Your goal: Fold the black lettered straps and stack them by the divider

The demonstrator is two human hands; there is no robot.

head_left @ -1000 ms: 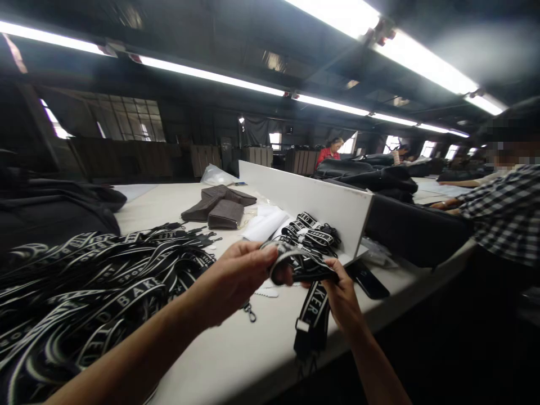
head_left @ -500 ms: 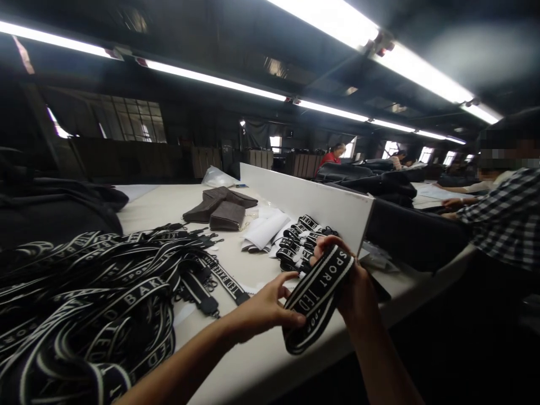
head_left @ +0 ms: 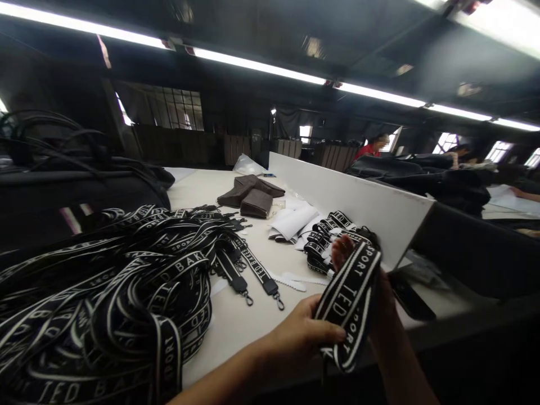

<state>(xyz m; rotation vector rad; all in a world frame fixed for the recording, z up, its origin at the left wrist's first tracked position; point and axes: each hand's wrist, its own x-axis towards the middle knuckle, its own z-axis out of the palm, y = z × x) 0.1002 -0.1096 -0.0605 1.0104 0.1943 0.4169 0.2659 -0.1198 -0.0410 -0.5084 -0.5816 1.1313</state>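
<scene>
A folded black-and-white lettered bag strap is held up between both my hands, over the table's front edge. My left hand pinches its lower end, with the thumb lying across the front. At the upper end, my right hand is behind the strap and grips it; the palm is mostly hidden. Just beyond lie several bundled straps with white bands round them. To the left spreads a large tangled heap of loose straps, some ending in metal snap hooks.
A white upright divider runs along the right of the white table. Brown pouches and white papers lie further back. A dark phone-like object rests near the right edge. Black bags stand at left; a person in red is beyond.
The view has turned right, so the table things sit further left relative to my hands' old place. The strap's folds are pressed closer together between my hands. The checked-sleeved person has left view.
</scene>
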